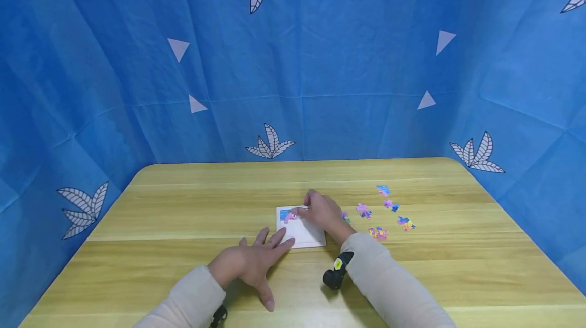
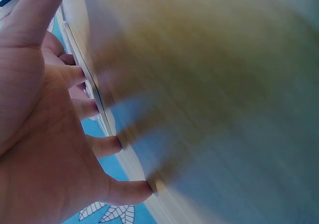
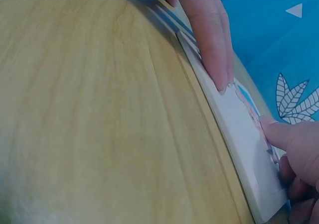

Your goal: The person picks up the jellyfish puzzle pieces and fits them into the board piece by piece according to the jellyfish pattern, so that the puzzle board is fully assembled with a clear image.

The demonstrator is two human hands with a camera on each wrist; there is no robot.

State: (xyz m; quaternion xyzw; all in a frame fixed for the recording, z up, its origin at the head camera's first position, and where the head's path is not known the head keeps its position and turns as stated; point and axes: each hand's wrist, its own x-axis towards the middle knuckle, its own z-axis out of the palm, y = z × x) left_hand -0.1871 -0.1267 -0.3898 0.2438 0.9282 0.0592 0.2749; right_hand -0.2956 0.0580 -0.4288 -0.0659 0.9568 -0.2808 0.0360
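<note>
A white puzzle board [image 1: 304,236] lies on the table, with a few puzzle pieces [image 1: 286,214] showing blue and a pink figure along its far edge. My left hand [image 1: 256,259] has its fingers spread, and its fingertips rest at the board's near left corner, the thumb pointing back along the table. My right hand [image 1: 322,211] is over the far right part of the board. Its thumb [image 3: 276,133] is down on the row of pieces, the other fingers curled beside it at the board's edge. I cannot tell whether they pinch a piece.
Several loose puzzle pieces, among them a pink and blue one [image 1: 363,209] and a yellow and pink one [image 1: 378,233], are scattered right of the board. A blue patterned cloth [image 1: 297,63] hangs behind the wooden table [image 1: 206,190].
</note>
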